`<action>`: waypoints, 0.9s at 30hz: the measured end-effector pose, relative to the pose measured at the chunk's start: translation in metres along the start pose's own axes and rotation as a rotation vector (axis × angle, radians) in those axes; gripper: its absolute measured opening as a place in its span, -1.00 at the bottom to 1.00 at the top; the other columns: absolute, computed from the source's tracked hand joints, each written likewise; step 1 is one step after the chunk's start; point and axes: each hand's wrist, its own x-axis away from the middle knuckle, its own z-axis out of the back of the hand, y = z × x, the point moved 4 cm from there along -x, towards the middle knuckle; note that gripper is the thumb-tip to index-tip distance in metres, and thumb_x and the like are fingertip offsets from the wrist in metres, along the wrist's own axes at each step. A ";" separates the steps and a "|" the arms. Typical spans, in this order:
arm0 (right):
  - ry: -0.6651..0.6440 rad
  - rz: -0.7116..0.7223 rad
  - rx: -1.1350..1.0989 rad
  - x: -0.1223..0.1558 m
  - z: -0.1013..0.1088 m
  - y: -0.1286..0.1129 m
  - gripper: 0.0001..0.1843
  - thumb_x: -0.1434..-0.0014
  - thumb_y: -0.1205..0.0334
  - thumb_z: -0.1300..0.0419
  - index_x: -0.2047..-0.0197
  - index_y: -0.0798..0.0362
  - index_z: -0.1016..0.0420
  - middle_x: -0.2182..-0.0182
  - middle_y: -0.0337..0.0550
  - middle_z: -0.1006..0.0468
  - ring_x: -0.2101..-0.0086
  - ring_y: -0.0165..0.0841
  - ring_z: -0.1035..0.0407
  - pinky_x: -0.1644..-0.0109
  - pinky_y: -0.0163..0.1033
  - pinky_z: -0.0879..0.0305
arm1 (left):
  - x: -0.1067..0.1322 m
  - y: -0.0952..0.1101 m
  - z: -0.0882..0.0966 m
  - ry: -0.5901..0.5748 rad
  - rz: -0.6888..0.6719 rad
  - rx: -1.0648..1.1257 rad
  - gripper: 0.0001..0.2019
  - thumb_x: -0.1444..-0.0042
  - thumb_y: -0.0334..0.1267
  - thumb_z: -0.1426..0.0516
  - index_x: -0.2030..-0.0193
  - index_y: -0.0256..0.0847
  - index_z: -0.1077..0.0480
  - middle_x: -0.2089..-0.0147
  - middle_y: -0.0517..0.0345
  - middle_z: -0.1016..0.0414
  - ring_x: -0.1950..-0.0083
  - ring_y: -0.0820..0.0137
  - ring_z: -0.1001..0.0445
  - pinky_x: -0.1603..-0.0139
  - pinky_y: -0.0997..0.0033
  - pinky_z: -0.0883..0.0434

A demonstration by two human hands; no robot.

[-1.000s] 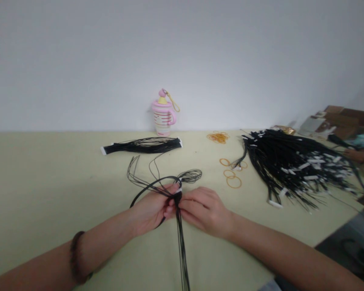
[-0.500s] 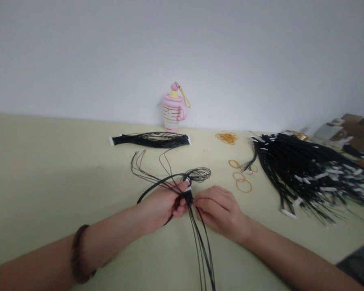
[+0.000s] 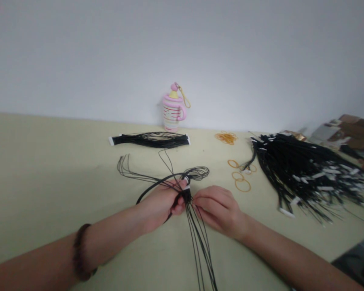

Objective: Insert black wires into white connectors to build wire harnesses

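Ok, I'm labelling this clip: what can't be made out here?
Head view only.
Left hand grip on the thin black cord bundle: fingertips hidden under the cords.
Right hand: its own fingers hide whether it pinches a strand.
Cord ends: cut off by the bottom edge.
White tags on the large black cord pile: blurred, too small.

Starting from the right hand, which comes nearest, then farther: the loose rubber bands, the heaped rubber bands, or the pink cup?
1. Loose rubber bands, just beyond the right hand.
2. Heaped rubber bands, farther back.
3. Pink cup, by the wall.
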 end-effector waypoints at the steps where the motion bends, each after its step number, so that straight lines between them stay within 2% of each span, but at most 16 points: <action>1: 0.006 -0.005 -0.005 0.000 0.001 -0.001 -0.79 -0.06 0.38 -0.15 0.18 0.08 -0.38 0.27 -0.10 -0.50 0.27 -0.38 -0.38 0.19 -0.25 -0.33 | 0.000 0.000 0.001 -0.003 -0.002 0.010 -0.78 0.00 -0.21 -0.09 0.53 -0.23 -0.14 0.68 0.37 -0.06 0.70 0.66 -0.03 0.71 0.65 0.05; 5: 0.036 -0.038 -0.024 -0.001 0.005 -0.003 -0.72 -0.05 0.43 -0.15 0.12 0.09 -0.35 0.21 -0.12 -0.50 0.20 -0.41 -0.37 0.10 -0.28 -0.32 | -0.003 -0.002 0.003 -0.028 0.050 0.060 -0.79 -0.03 -0.23 -0.06 0.53 -0.24 -0.13 0.68 0.36 -0.06 0.70 0.67 -0.01 0.71 0.65 0.08; 9: 0.038 -0.074 -0.040 -0.002 0.007 -0.005 -0.73 -0.07 0.44 -0.12 0.12 0.08 -0.34 0.21 -0.13 -0.50 0.20 -0.41 -0.37 0.10 -0.27 -0.32 | -0.003 -0.003 0.005 -0.030 0.080 0.091 -0.81 -0.03 -0.25 -0.06 0.51 -0.24 -0.13 0.69 0.36 -0.06 0.71 0.68 0.00 0.71 0.66 0.09; 11: 0.059 -0.100 -0.102 -0.004 0.009 -0.006 -0.74 -0.08 0.46 -0.10 0.12 0.09 -0.34 0.22 -0.11 -0.50 0.20 -0.40 -0.37 0.11 -0.26 -0.32 | -0.003 -0.002 0.005 -0.044 0.078 0.090 -0.81 -0.03 -0.25 -0.07 0.51 -0.24 -0.13 0.69 0.36 -0.07 0.71 0.68 0.00 0.71 0.65 0.11; 13: 0.117 -0.198 -0.218 -0.007 0.013 -0.003 -0.78 -0.10 0.47 -0.08 0.16 0.10 -0.35 0.26 -0.10 -0.50 0.23 -0.40 -0.38 0.15 -0.27 -0.33 | -0.002 -0.001 0.004 -0.045 0.079 0.088 -0.81 -0.03 -0.25 -0.06 0.51 -0.24 -0.13 0.69 0.36 -0.07 0.71 0.68 0.01 0.71 0.64 0.13; 15: 0.262 -0.375 -0.369 -0.009 0.021 0.009 -0.85 -0.13 0.43 -0.05 0.21 0.11 -0.36 0.29 -0.09 -0.48 0.34 -0.43 -0.38 0.28 -0.30 -0.35 | -0.002 -0.001 0.004 -0.031 0.087 0.084 -0.81 -0.04 -0.25 -0.05 0.51 -0.24 -0.13 0.70 0.36 -0.07 0.72 0.68 0.02 0.70 0.63 0.15; 18: 0.592 -0.628 -0.587 -0.007 0.040 0.036 -0.92 -0.16 0.33 -0.05 0.32 0.10 -0.35 0.32 -0.12 -0.46 0.50 -0.51 -0.32 0.48 -0.37 -0.26 | -0.002 -0.002 0.005 -0.027 0.095 0.082 -0.81 -0.04 -0.25 -0.04 0.51 -0.24 -0.13 0.69 0.36 -0.06 0.72 0.69 0.02 0.70 0.61 0.16; 21: 0.838 -0.749 -0.734 -0.002 0.060 0.064 -0.92 -0.08 0.29 -0.15 0.40 0.11 -0.36 0.41 -0.19 -0.46 0.56 -0.58 -0.25 0.55 -0.46 -0.16 | -0.003 -0.003 0.006 -0.035 0.095 0.081 -0.80 -0.04 -0.24 -0.05 0.51 -0.23 -0.13 0.69 0.36 -0.08 0.72 0.68 0.02 0.70 0.60 0.15; 24: 0.964 -0.822 -0.793 0.005 0.073 0.083 -0.89 0.04 0.29 -0.25 0.40 0.13 -0.42 0.52 -0.24 -0.43 0.59 -0.62 -0.20 0.58 -0.52 -0.09 | -0.004 -0.003 0.007 -0.034 0.098 0.069 -0.79 -0.05 -0.23 -0.04 0.52 -0.23 -0.12 0.69 0.35 -0.09 0.72 0.67 0.00 0.70 0.60 0.13; 27: 1.012 -0.922 -0.856 0.011 0.078 0.094 -0.83 0.12 0.28 -0.28 0.39 0.14 -0.46 0.56 -0.27 -0.41 0.61 -0.64 -0.16 0.61 -0.53 -0.05 | -0.003 -0.001 0.007 -0.012 0.097 0.066 -0.78 -0.05 -0.25 -0.04 0.53 -0.24 -0.12 0.70 0.35 -0.09 0.72 0.67 0.00 0.70 0.60 0.13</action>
